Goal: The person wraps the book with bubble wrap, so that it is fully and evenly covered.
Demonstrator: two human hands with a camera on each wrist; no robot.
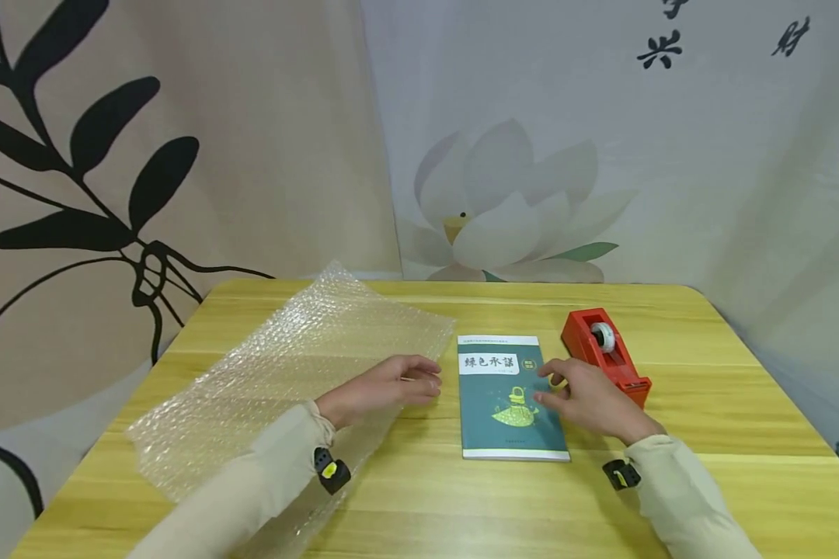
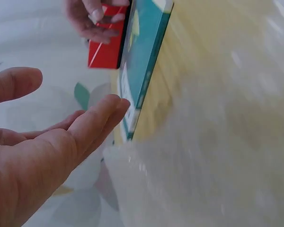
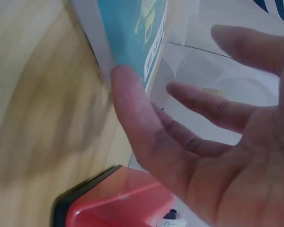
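1. Pale sleeves (image 1: 231, 497) enter at the near edge of the head view, one per arm. Each wrist carries a black strap unit (image 1: 332, 470) with a yellow mark.
2. Left hand (image 1: 391, 384): positioned above the right part of the bubble wrap. The grip is spread, with fingers extended, slightly bent and directed toward the book; the thumb stands apart from the fingers in the left wrist view. In the head view, the fingertips are just beside the book's left edge, with a narrow gap.
3. Right hand (image 1: 594, 396): positioned at the book's right edge, between book and tape dispenser. The grip is spread, with fingers loosely curved; thumb and index finger overlap the cover in the head view. Contact with the cover cannot be told.
4. Book (image 1: 496, 405): lies flat on the bench (image 1: 727, 411), cover up, between the two hands. The cover is teal with white bands at top and bottom, a white title panel and a yellow-green figure.
5. Bubble wrap (image 1: 287, 369): clear sheet spread at an angle over the left part of the bench. Its right corner is near the book's upper left corner.
6. Tape dispenser (image 1: 614, 363): red, to the right of the book and apart from it, fitted with a white tape roll (image 1: 604, 337).
7. Backdrop (image 1: 273, 140): pale cloth behind the bench, printed with dark leaves, a lotus and black characters.
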